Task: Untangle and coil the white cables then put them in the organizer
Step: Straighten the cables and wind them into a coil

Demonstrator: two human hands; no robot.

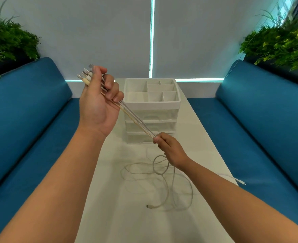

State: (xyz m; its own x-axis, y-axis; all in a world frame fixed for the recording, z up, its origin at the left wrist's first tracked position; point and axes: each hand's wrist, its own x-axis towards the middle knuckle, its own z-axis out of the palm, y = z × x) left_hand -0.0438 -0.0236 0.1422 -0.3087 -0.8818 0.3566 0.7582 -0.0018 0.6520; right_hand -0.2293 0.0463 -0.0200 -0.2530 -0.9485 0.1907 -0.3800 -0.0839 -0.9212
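My left hand [99, 100] is raised at the left, palm toward me, closed around a bundle of white cables [136, 120] just below their USB plugs [86, 75]. The plugs stick out above my thumb. The cables run taut down to my right hand [169, 149], which pinches them in front of the organizer [151, 104]. Below my right hand the cables fall in loose tangled loops [164, 174] on the white table [127, 216]. One free end [148, 206] lies near the table's middle. Another end [241, 181] hangs over the right edge.
The organizer is a white box with several open top compartments and clear drawers below, standing at the far end of the narrow table. Blue sofas [30, 120] run along both sides. Green plants [281, 44] stand behind the sofa backs.
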